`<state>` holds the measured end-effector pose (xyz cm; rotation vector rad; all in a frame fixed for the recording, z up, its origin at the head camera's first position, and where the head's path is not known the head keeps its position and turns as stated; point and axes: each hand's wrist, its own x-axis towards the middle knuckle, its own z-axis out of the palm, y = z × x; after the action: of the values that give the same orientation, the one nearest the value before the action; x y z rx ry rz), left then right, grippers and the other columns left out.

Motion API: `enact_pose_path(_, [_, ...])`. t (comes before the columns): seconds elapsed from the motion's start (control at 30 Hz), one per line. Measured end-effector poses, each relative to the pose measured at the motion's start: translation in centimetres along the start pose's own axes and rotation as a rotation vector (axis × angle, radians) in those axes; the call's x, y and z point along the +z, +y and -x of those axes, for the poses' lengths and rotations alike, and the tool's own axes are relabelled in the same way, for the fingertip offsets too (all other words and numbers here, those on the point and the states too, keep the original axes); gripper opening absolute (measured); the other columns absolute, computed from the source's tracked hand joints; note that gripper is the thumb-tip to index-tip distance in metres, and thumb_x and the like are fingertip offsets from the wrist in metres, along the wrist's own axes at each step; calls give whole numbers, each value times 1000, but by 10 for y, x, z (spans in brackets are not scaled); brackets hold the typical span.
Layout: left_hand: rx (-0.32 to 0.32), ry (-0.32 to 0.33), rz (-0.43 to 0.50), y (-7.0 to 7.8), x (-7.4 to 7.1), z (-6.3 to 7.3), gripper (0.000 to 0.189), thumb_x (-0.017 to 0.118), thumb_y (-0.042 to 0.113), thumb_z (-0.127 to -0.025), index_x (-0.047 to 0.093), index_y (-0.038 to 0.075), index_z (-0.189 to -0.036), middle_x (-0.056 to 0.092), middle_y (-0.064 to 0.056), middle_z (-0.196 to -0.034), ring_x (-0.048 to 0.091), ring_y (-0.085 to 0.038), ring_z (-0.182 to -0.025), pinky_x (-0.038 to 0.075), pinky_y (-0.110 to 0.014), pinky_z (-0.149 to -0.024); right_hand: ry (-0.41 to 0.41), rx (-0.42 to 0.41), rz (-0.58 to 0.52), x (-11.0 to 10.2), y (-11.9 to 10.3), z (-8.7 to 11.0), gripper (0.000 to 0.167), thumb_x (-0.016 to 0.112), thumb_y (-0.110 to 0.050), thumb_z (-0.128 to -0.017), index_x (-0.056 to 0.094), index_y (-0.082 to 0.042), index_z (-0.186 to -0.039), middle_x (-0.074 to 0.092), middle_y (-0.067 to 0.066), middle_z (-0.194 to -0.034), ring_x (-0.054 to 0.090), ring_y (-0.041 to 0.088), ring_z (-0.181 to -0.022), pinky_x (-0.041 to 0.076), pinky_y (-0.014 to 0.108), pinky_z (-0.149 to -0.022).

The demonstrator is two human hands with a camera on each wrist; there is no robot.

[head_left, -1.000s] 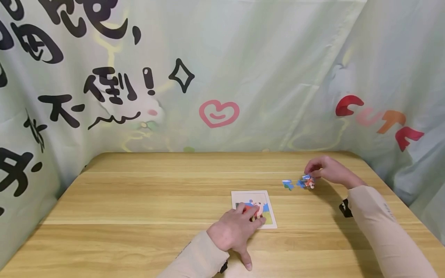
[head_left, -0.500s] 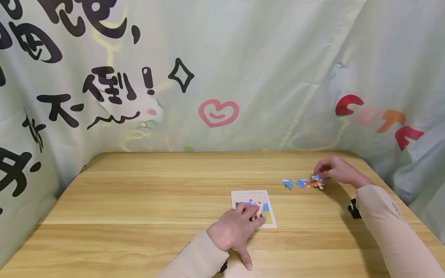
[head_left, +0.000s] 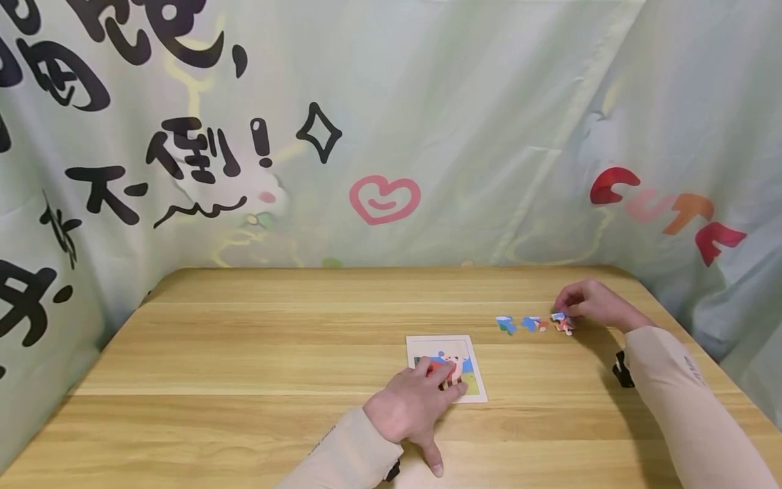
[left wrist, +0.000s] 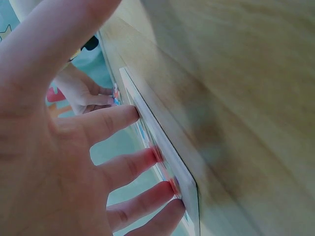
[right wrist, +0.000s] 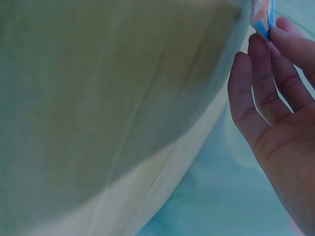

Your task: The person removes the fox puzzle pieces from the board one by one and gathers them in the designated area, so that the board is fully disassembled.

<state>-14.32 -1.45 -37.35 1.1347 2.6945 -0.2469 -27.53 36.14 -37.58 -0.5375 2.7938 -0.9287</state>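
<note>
My left hand (head_left: 415, 401) lies with spread fingers on a white-framed puzzle board (head_left: 478, 394) with a cartoon animal picture. In the left wrist view its fingertips (left wrist: 155, 155) press on the board's face. Farther right, my right hand (head_left: 591, 303) pinches the edge of a blue, white and orange puzzle piece (head_left: 562, 323) close over the table. The right wrist view has thumb and fingers at that piece (right wrist: 262, 19), partly cut off by the frame's top. A blue and orange puzzle piece (head_left: 533, 324) and a blue and green one (head_left: 506, 324) lie in a row to its left.
The wooden table (head_left: 244, 367) stretches left and back to a printed curtain (head_left: 476, 136) hanging along its far edge. The table's right edge runs close beyond my right forearm. Both sleeves are beige, with a black strap (head_left: 623, 370) at the right wrist.
My right hand has moved right with the orange piece, parting it from the piece beside it, and then lowered it slightly. My left hand has stayed on the board.
</note>
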Motion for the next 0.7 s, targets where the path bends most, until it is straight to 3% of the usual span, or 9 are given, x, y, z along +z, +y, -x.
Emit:
enact_pose_path(0.3, [2, 4, 10, 0, -1, 1, 116, 88, 72, -53, 44, 35, -153, 32, 5, -160, 36, -19, -134, 44, -28, -101, 7, 12, -2, 0, 2, -2, 7, 64, 12, -86, 69, 9, -91, 70, 7, -85, 55, 6, -72, 50, 25, -63])
enact_pose_path(0.7, [-10, 25, 2, 2, 1, 2, 112, 89, 71, -51, 49, 23, -145, 40, 0, -151, 38, -18, -129, 43, -25, -100, 35, -16, 58, -2, -24, -7, 5, 67, 5, -90, 70, 6, -94, 70, 7, -88, 58, 12, -77, 50, 27, -68])
